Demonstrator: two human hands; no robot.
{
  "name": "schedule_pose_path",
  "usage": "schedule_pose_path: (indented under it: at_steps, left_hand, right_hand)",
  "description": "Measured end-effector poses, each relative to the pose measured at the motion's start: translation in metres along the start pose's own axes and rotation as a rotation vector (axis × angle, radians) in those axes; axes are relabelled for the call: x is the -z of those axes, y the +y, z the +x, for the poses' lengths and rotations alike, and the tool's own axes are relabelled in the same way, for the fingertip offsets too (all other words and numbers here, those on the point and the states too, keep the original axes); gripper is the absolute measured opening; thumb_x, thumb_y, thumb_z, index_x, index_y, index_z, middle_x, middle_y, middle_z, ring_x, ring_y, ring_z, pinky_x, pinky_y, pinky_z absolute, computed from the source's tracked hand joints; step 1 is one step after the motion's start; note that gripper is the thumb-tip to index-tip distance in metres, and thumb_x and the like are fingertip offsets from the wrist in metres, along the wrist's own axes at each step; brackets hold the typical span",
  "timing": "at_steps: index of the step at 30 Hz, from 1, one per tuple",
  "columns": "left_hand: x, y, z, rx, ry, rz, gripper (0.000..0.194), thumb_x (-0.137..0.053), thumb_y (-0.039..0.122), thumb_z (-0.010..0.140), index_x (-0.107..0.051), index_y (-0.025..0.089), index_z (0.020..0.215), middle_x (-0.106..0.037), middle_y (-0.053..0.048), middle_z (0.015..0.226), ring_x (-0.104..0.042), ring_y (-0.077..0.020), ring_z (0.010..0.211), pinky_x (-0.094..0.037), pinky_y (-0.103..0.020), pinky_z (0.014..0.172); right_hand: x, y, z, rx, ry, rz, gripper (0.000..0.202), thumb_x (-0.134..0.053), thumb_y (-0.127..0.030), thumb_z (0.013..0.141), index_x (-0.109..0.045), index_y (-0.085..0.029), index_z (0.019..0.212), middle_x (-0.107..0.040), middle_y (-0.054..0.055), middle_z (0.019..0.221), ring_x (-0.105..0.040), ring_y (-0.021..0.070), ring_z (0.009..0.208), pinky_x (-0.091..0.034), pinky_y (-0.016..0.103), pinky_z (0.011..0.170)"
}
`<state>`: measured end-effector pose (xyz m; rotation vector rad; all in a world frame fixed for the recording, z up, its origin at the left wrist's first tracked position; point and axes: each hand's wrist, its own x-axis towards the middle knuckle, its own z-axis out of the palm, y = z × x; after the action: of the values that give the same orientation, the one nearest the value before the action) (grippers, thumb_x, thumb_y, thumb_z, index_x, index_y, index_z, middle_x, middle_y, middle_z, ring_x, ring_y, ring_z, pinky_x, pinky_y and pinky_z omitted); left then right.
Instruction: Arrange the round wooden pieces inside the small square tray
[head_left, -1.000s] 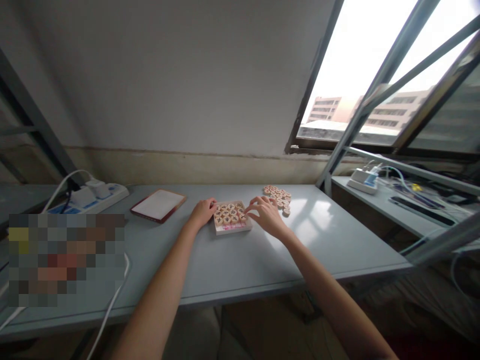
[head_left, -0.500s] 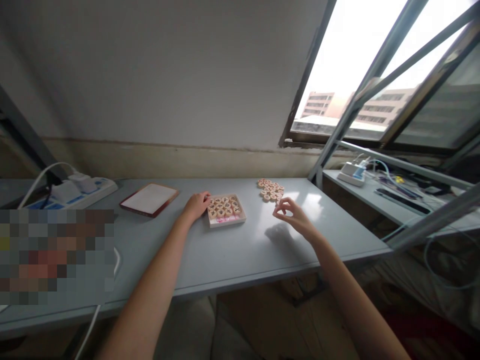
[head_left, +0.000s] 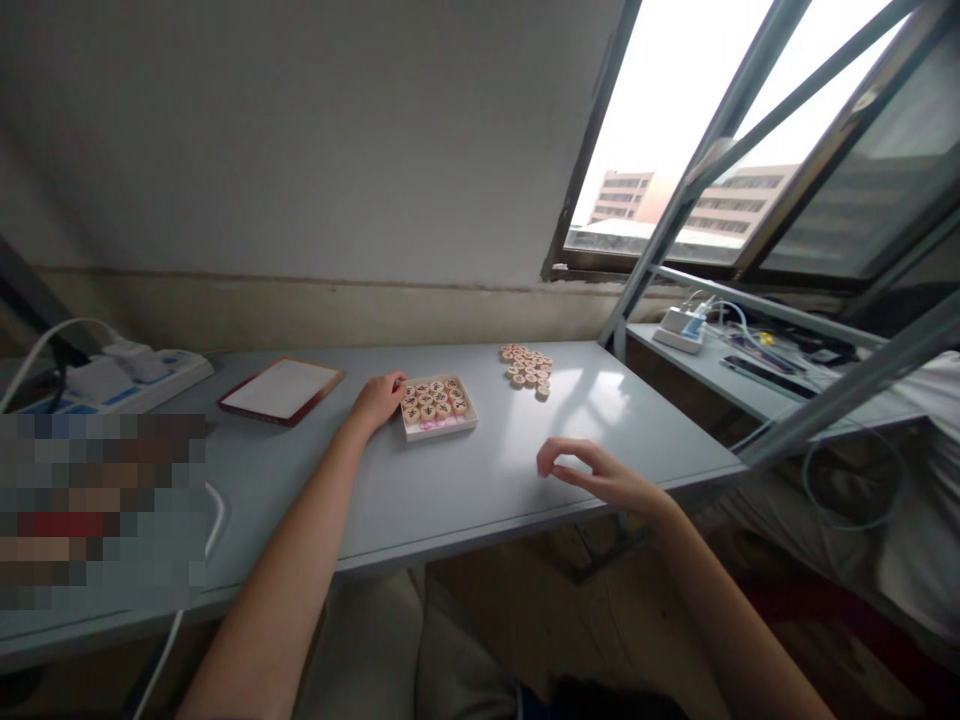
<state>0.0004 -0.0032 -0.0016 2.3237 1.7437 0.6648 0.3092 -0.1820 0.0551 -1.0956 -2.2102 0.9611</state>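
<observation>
My left hand (head_left: 377,399) rests against the left side of a small white box (head_left: 439,424) on the grey table (head_left: 450,490). The box holds several round wooden chess pieces (head_left: 433,399) with dark characters. My right hand (head_left: 600,473) hovers near the table's front right edge, fingers loosely curled and apart, with nothing in it. A loose heap of the same wooden pieces (head_left: 526,367) lies farther back, to the right of the box.
A red-edged lid with a white inside (head_left: 281,390) lies left of the box. A white power strip (head_left: 124,372) with cables sits at the far left. Metal frame bars (head_left: 675,220) cross the right side, with a second table (head_left: 720,375) and cables behind.
My right hand has drawn back from the box toward the table's front right edge. My left hand stays at the box. The view has shifted right.
</observation>
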Motion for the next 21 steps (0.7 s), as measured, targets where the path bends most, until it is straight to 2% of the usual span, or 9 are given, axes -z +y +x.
schedule_pose_path:
  at_steps: [4, 8, 11, 13, 15, 16, 18, 21]
  left_hand:
    - [0.000, 0.000, 0.000, -0.019, -0.001, -0.012, 0.027, -0.040, 0.022, 0.078, -0.059, 0.017, 0.097, -0.066, -0.006, 0.088, -0.059, -0.0162, 0.080, -0.041, -0.022, 0.070]
    - [0.000, 0.000, 0.000, -0.014, -0.005, -0.008, 0.028, -0.040, 0.022, 0.078, -0.059, 0.017, 0.098, -0.066, -0.007, 0.091, -0.059, -0.0168, 0.081, -0.041, -0.023, 0.071]
    - [0.000, 0.000, 0.000, -0.006, -0.005, 0.004, 0.028, -0.040, 0.022, 0.078, -0.058, 0.017, 0.098, -0.065, -0.008, 0.091, -0.059, -0.0174, 0.081, -0.041, -0.023, 0.071]
    - [0.000, 0.000, 0.000, 0.003, -0.009, 0.007, 0.028, -0.039, 0.023, 0.078, -0.059, 0.018, 0.098, -0.066, -0.007, 0.089, -0.059, -0.0174, 0.081, -0.041, -0.023, 0.070]
    - [0.001, 0.001, 0.000, 0.014, -0.012, 0.004, 0.028, -0.040, 0.023, 0.078, -0.059, 0.018, 0.098, -0.066, -0.007, 0.088, -0.059, -0.0172, 0.080, -0.041, -0.023, 0.070]
    - [0.001, 0.001, -0.001, 0.018, -0.011, -0.001, 0.028, -0.040, 0.023, 0.078, -0.059, 0.018, 0.098, -0.065, -0.007, 0.088, -0.059, -0.0172, 0.080, -0.041, -0.023, 0.070]
    - [0.002, 0.002, -0.002, 0.013, -0.007, -0.019, 0.027, -0.040, 0.022, 0.078, -0.059, 0.017, 0.097, -0.065, -0.008, 0.089, -0.059, -0.0172, 0.081, -0.041, -0.023, 0.070]
    - [0.004, 0.003, -0.004, 0.014, -0.008, -0.056, 0.026, -0.041, 0.021, 0.079, -0.059, 0.017, 0.097, -0.065, -0.008, 0.089, -0.059, -0.0165, 0.080, -0.040, -0.023, 0.069]
  right_hand:
    - [-0.002, -0.001, -0.015, -0.091, -0.014, -0.029, 0.027, -0.042, -0.038, 0.084, -0.059, -0.017, 0.085, -0.060, 0.004, 0.084, -0.054, 0.0150, 0.081, -0.041, 0.029, 0.077]
    - [-0.005, 0.003, -0.021, -0.115, 0.005, -0.017, 0.024, -0.052, -0.038, 0.078, -0.061, -0.016, 0.073, -0.063, 0.003, 0.072, -0.057, 0.0147, 0.072, -0.043, 0.027, 0.070]
    - [-0.004, 0.012, -0.013, -0.146, 0.068, -0.030, 0.024, -0.056, -0.038, 0.075, -0.059, -0.016, 0.065, -0.062, 0.002, 0.060, -0.057, 0.0140, 0.062, -0.043, 0.026, 0.063]
    - [-0.001, 0.023, 0.002, -0.139, 0.153, -0.099, 0.025, -0.049, -0.038, 0.080, -0.060, -0.017, 0.072, -0.062, 0.001, 0.059, -0.057, 0.0138, 0.061, -0.043, 0.027, 0.064]
    - [0.005, 0.039, 0.023, -0.098, 0.302, -0.255, 0.027, -0.037, -0.032, 0.086, -0.060, -0.019, 0.088, -0.065, 0.003, 0.072, -0.058, 0.0152, 0.072, -0.042, 0.030, 0.071]
    - [0.008, 0.047, 0.036, -0.080, 0.393, -0.372, 0.027, -0.035, -0.029, 0.087, -0.058, -0.021, 0.097, -0.065, 0.004, 0.085, -0.056, 0.0168, 0.084, -0.040, 0.033, 0.077]
    - [0.014, 0.066, 0.061, -0.113, 0.513, -0.650, 0.026, -0.039, -0.025, 0.085, -0.056, -0.026, 0.105, -0.058, 0.005, 0.107, -0.048, 0.0221, 0.101, -0.036, 0.039, 0.082]
    - [0.019, 0.088, 0.092, -0.155, 0.527, -0.945, 0.031, -0.050, -0.025, 0.079, -0.055, -0.028, 0.109, -0.046, 0.007, 0.124, -0.035, 0.0277, 0.114, -0.027, 0.045, 0.088]
